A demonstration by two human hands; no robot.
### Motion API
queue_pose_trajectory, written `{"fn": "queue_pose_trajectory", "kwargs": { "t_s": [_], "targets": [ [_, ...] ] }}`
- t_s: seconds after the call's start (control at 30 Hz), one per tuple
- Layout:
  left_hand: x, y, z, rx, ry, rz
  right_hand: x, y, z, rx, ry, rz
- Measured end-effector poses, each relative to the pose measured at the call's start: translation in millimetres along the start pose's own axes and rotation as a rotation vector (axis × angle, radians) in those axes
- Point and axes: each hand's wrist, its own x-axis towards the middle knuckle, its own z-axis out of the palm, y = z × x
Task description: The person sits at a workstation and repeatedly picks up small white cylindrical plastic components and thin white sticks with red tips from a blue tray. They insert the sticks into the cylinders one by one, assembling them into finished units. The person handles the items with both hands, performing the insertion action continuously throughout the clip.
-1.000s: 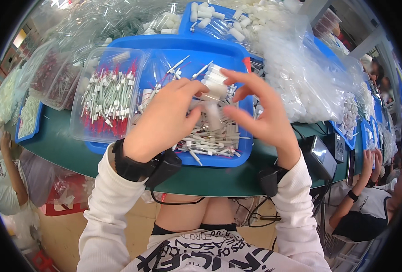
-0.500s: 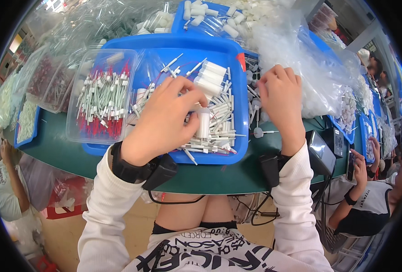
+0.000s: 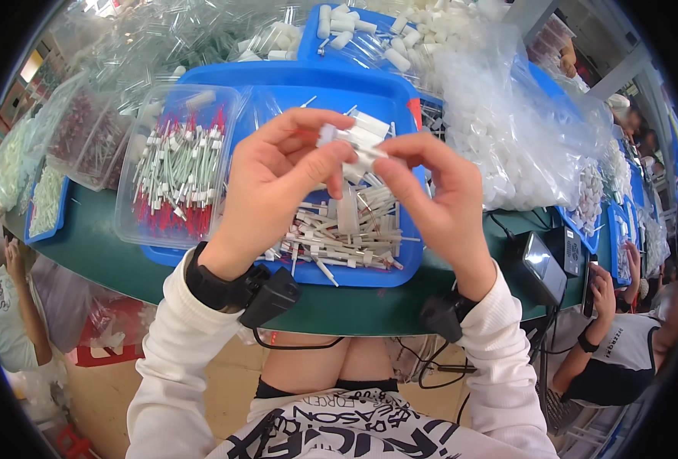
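Over the blue tray (image 3: 301, 74), my two hands meet at their fingertips. My left hand (image 3: 266, 180) is closed, with thumb and fingers around a small whitish, partly see-through plastic piece (image 3: 330, 138). From the other side my right hand (image 3: 442, 187) pinches a thin white stick-like part (image 3: 367, 151), whose end points toward that piece. The fingers hide where the two parts meet, so I cannot tell whether they are joined. Beneath the hands lie many white stick parts (image 3: 327, 249) and a white cylinder in a clear sleeve (image 3: 347, 210).
Left of the tray, a clear box (image 3: 128, 203) holds white sticks with red ends. Clear bags of white pieces (image 3: 500, 153) crowd the right. A black device (image 3: 539, 264) with cables stands on the green table (image 3: 347, 314). A co-worker's hand (image 3: 604, 294) is at far right.
My right hand has come left from the tray's right side to meet my left hand. The left hand has risen off the white cylinder, and both now hold small parts.
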Motion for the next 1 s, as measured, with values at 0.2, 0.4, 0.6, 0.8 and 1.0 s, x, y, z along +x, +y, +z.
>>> {"fn": "queue_pose_trajectory", "kwargs": {
  "t_s": [0.2, 0.4, 0.6, 0.8, 1.0],
  "targets": [
    [1.1, 2.5, -2.9, -0.028, 0.199, -0.004, 85.2, 29.3, -24.7, -0.399, 0.074, 0.094],
    [7.3, -3.8, 0.0, -0.055, 0.228, 0.006, 149.6, 88.0, -20.5, -1.234, -0.140, 0.287],
    [9.5, -10.4, 0.0, -0.079, 0.255, 0.047, 143.2, 98.2, -27.9, -1.228, -0.137, 0.021],
    [8.0, -14.6, 3.1, -0.123, 0.275, 0.008, 145.4, 95.5, -26.4, -1.097, -0.213, 0.225],
    [8.5, -21.9, -0.3, -0.062, 0.338, -0.003, 139.1, 86.3, -4.9, -1.006, -0.192, 0.096]
  ]
}}
